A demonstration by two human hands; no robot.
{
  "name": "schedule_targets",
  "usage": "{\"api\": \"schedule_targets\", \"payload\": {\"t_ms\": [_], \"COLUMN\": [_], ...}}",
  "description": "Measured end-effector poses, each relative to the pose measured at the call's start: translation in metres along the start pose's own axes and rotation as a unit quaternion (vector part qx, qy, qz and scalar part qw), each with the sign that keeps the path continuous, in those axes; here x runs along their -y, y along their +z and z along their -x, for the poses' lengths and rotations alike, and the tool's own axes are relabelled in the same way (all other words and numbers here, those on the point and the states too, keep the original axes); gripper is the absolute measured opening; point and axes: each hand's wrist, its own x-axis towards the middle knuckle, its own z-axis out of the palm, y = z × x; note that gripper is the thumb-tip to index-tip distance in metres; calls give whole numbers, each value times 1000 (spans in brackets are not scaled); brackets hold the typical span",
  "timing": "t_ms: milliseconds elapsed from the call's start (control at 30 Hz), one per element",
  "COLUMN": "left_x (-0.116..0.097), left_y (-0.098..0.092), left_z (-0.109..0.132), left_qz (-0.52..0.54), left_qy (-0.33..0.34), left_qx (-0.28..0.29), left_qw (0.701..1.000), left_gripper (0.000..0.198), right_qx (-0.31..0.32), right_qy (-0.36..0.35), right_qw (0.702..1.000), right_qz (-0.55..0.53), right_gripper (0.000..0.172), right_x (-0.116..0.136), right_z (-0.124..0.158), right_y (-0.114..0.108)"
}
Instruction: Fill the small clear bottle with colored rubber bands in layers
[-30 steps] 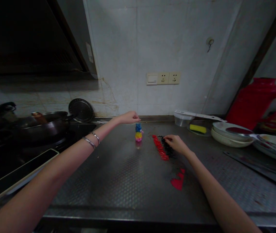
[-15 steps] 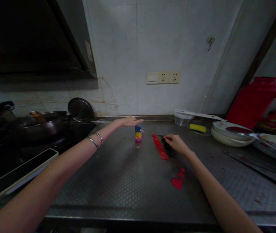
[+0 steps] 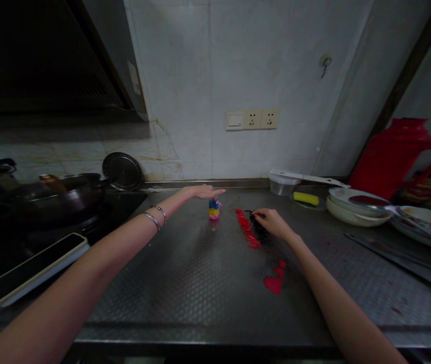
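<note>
A small stack of coloured pieces (image 3: 213,209), blue on top and yellow and pink below, stands on the steel counter (image 3: 185,283). My left hand (image 3: 204,191) lies flat on top of it, fingers stretched out. A row of red pieces (image 3: 248,230) runs beside a strip of black pieces (image 3: 259,233). My right hand (image 3: 272,222) rests on the far end of the black strip, fingertips pinched together there. What they hold is too small to make out. Three loose red pieces (image 3: 275,281) lie nearer to me.
A dark wok (image 3: 61,194) and a round lid (image 3: 122,171) sit on the stove at left. At right are white dishes (image 3: 353,210), a yellow sponge (image 3: 305,198), a clear tub (image 3: 283,185) and a red thermos (image 3: 399,154). A wall socket (image 3: 252,120) is behind.
My left hand has opened from a pinch above the stack and flattened onto its top. The stack now looks shorter. My right hand has stayed at the black strip.
</note>
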Motion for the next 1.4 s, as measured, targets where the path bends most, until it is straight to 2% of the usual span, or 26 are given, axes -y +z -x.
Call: {"api": "schedule_targets", "payload": {"t_ms": [233, 467, 567, 667, 733, 800, 867, 967, 1067, 1167, 1400], "left_x": [4, 1, 1, 6, 12, 22, 34, 55, 72, 80, 80], "left_y": [-3, -8, -13, -10, -1, 16, 38, 72, 96, 107, 111], "left_z": [5, 9, 16, 24, 31, 37, 44, 52, 57, 58, 58], "left_qz": [66, 58, 61, 113, 193, 287, 346, 369, 384, 381, 416], "left_qy": [52, 77, 77, 50, 20, -14, -65, -132, -154, -166, -136], "left_qx": [-11, -58, -101, -200, -277, -325, -325, -296, -277, -278, -294], "left_qw": [996, 994, 990, 972, 941, 901, 878, 871, 867, 866, 850], "left_gripper": [63, 60, 56, 58, 60, 62, 64, 66, 65, 65, 57], "right_qx": [3, 8, 6, 4, 5, 5, 3, 2, -1, -7, -19], "right_qy": [5, 5, 7, 7, 4, 4, 7, 7, 2, 2, -20], "right_qw": [1000, 1000, 1000, 1000, 1000, 1000, 1000, 1000, 1000, 1000, 1000], "right_qz": [-1, 5, -1, 1, 5, 9, 8, 1, 1, 7, -11], "right_gripper": [27, 27, 26, 26, 27, 27, 28, 27, 27, 27, 27], "right_x": [0, -3, -5, -7, -7, -6, -4, 0, 2, 2, 8], "right_z": [0, -1, -2, -2, -2, -1, -1, 0, 0, 0, -5], "right_y": [-1, 1, 2, 3, 2, 2, 1, 1, 1, 1, -5]}}
